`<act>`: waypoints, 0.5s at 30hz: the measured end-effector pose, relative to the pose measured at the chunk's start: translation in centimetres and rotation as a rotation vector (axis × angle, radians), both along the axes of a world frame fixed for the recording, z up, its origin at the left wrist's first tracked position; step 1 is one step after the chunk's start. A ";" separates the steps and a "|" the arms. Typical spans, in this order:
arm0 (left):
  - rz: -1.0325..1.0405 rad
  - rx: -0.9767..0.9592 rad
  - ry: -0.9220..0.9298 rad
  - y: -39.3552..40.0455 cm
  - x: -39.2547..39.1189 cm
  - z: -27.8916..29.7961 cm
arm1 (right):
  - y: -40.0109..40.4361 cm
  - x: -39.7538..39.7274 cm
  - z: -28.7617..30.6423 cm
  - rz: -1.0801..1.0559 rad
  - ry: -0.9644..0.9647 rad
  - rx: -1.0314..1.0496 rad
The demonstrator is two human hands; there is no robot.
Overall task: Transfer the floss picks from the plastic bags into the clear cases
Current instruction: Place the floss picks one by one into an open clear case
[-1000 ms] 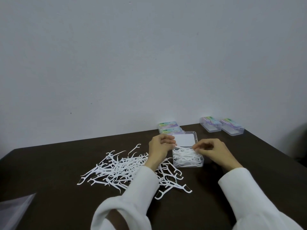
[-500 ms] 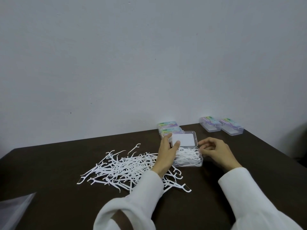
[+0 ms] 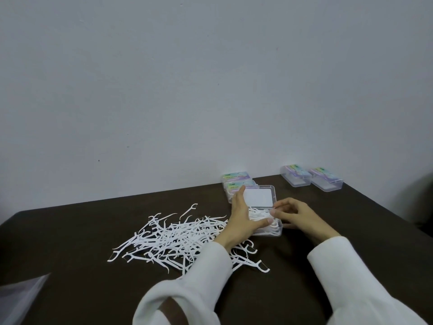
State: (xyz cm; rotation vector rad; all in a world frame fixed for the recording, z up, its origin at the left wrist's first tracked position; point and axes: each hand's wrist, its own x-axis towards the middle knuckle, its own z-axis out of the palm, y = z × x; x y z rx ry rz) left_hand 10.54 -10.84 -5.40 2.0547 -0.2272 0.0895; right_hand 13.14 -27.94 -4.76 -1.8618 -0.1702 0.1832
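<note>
On the dark brown table [image 3: 93, 289] an open clear plastic case [image 3: 269, 232] stood near the far edge, its lid [image 3: 259, 197] with a white rectangular label tilted back toward the grey wall [image 3: 210, 78]. The case was already holding a heap of white floss picks. The left hand [image 3: 243, 221] lay over the left part of this case, with straight fingers reaching up beside the lid and the thumb stretched across the picks inside, pressing on them; it was not curled around anything. The right hand [image 3: 297, 218] was at the right side of the case with its fingers bent and the fingertips close together at the case edge; whether it pinched a pick there, I could not tell. A big loose pile of white plastic floss picks [image 3: 178, 238] was spread on the table to the left of the case, partly under the left white sleeve [image 3: 187, 289]. Two closed cases with colourful labels [image 3: 236, 181] stood just behind the open one, and two more closed clear cases [image 3: 311, 180] stood well apart to the right. A corner of a transparent plastic bag [image 3: 18, 299] lay at the near left edge.
</note>
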 end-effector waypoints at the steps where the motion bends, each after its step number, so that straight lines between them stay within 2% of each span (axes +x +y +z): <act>1: 0.005 0.013 -0.013 0.0 0.0 0.0 | 0.0 0.0 0.0 0.019 -0.001 -0.020; 5: -0.014 0.002 0.000 0.1 0.0 0.0 | 0.2 0.0 -0.1 -0.003 -0.017 -0.010; 9: 0.023 -0.157 0.050 0.1 0.0 1.1 | 0.2 -0.3 0.0 0.016 0.029 0.092; 15: 0.094 -0.386 0.076 -0.1 0.5 1.8 | 0.4 -0.5 0.3 0.077 -0.022 -0.056</act>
